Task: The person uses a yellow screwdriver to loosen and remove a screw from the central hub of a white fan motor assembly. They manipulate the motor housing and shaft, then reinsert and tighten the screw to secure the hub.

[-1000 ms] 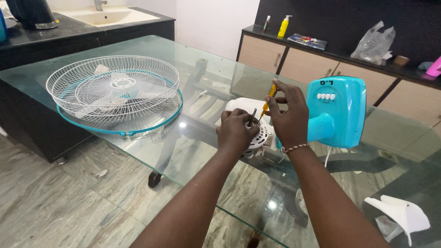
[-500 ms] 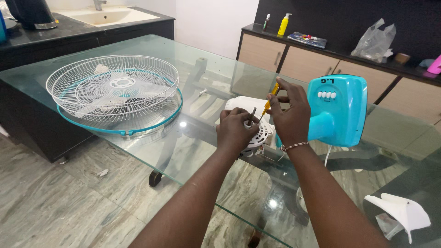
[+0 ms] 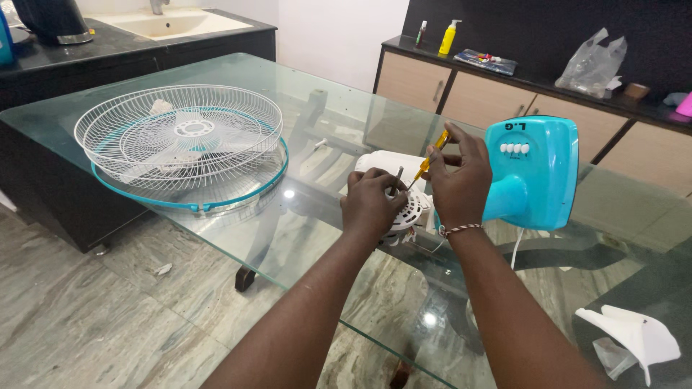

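Glass makes up the bench [image 3: 303, 216], with marble floor showing through it. At its middle the right hand [image 3: 461, 189] has its grip closed around a yellow-handled screwdriver [image 3: 431, 160], tip angled down into the white fan motor [image 3: 404, 209]. The left hand [image 3: 371, 205] rests on that motor, fingers curled over it beside the upright metal shaft [image 3: 397, 178]. Just right, touching the motor, stands the turquoise fan body [image 3: 533, 180]. Well apart to the left, the wire fan guard [image 3: 180, 140] lies flat near the bench's near edge, open glass between. A white fan blade [image 3: 634, 335] sits at the far right.
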